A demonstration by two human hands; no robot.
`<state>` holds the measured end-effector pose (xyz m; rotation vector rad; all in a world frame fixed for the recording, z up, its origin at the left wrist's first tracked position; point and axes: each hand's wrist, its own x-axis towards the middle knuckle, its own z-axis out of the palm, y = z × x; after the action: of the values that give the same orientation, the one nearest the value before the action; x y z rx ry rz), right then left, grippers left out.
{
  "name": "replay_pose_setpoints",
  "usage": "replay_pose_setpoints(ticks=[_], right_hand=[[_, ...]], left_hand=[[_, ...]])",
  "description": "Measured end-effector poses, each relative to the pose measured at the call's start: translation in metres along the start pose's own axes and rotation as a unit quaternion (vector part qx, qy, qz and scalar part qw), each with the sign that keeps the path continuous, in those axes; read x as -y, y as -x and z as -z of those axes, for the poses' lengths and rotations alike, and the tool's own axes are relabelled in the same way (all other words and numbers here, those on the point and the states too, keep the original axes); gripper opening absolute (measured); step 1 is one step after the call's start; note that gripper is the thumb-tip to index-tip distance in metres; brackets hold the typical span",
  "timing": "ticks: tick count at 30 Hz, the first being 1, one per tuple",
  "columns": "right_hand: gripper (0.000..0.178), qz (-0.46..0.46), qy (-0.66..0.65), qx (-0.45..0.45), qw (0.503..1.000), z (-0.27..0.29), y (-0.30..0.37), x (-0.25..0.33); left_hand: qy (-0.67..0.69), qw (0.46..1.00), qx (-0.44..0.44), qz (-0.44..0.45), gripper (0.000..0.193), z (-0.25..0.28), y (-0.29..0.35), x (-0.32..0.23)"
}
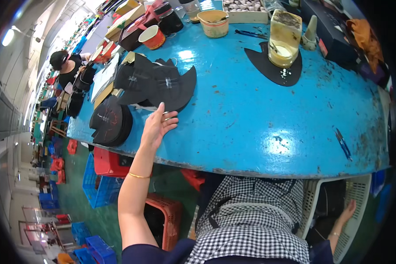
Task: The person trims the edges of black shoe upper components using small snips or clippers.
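My left hand (158,126) is stretched over the left part of the table, fingers apart and holding nothing. Its index fingertip meets the near edge of a loose pile of black curved flat pieces (180,88), which have clear tape and pale marks on top. Left of that hand is a neater stack of similar black pieces (112,121) with reddish lines on its top. Low on the right, my right hand (349,210) is down inside a pale plastic basket (363,193), beside dark material (329,198). Its fingers look extended, seen small.
The blue table (233,114) bears a glue-stained container (286,31) on another black piece (272,66). Blue-handled snips (343,144) lie at right. Tubs (213,24) and a box (246,16) stand along the back. Crates (163,220) are on the floor. A person (68,70) sits far left.
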<state>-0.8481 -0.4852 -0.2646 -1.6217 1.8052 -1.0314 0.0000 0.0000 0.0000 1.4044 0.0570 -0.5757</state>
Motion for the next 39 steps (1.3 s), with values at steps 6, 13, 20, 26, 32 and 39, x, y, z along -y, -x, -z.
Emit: replay_pose_setpoints(ticks=[6, 13, 20, 26, 32, 39], right_hand=[[0.011, 0.193, -0.1, 0.157, 0.963, -0.068, 0.098, 0.254], [0.013, 0.287, -0.205, 0.333, 0.875, -0.119, 0.174, 0.406], [0.013, 0.291, -0.288, 0.405, 0.818, -0.179, 0.208, 0.464], [0.011, 0.241, -0.274, 0.437, 0.822, -0.199, 0.206, 0.459], [0.01, 0.232, -0.266, 0.441, 0.825, -0.195, 0.207, 0.454], [0.018, 0.335, -0.235, 0.669, 0.62, -0.163, 0.239, 0.475]], left_hand=[[-0.077, 0.987, 0.039, -0.134, 0.024, 0.006, -0.004, -0.016], [0.018, 0.974, -0.023, -0.224, 0.022, 0.018, -0.023, -0.036], [-0.004, 1.0, -0.015, 0.011, 0.048, 0.069, -0.041, -0.041], [0.019, 0.983, -0.141, -0.113, 0.028, 0.095, -0.053, -0.04], [0.007, 0.944, -0.129, -0.304, 0.028, 0.034, -0.045, -0.054], [-0.179, 0.933, 0.197, -0.242, 0.034, -0.061, 0.001, -0.082]])
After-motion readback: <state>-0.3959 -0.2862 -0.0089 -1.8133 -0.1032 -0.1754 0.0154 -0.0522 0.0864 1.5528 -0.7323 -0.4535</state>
